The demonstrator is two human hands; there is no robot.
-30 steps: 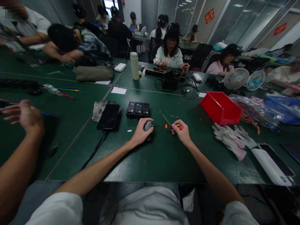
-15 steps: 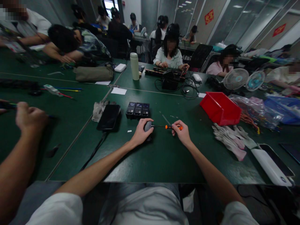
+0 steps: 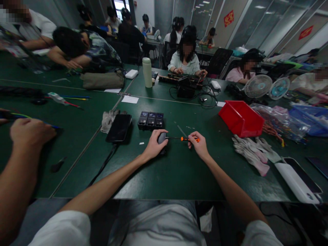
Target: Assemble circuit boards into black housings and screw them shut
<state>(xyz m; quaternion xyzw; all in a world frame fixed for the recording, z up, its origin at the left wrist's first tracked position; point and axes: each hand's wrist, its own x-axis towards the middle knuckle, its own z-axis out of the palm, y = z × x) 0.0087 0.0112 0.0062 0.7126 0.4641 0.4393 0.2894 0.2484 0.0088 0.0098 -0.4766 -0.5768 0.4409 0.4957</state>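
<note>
Grips a small dark device (image 3: 161, 137) with the left hand (image 3: 153, 146), fingers curled over its top, thumb on the near side, pinning it down on the green desk (image 3: 179, 171) straight ahead of the body. Pinches an orange-handled screwdriver (image 3: 188, 138) in the right hand (image 3: 199, 146), fingers closed round the handle, thin shaft lying level and pointing left, tip meeting the right side of the device. Cannot tell whether the tip sits in a screw.

Just beyond the device, a row of black modules (image 3: 151, 120), side by side. Left of those, a black phone (image 3: 119, 127) lying face up, with a cable trailing from it toward the near edge, and a crumpled pair of pale gloves (image 3: 108, 119) touching its far corner.

Off to the right, well apart from the hands, a red bin (image 3: 241, 118) tipped on its side; beside it, a clear bag of coloured wires (image 3: 279, 123). Nearer, a pair of white gloves (image 3: 252, 153) lying flat, then a white power bank (image 3: 294, 181) by the desk edge.

At far left, a co-worker's hand (image 3: 30, 131), closed into a fist over coloured wires. Further back, a tall white bottle (image 3: 147, 71) standing upright, and more people seated around the desks.
</note>
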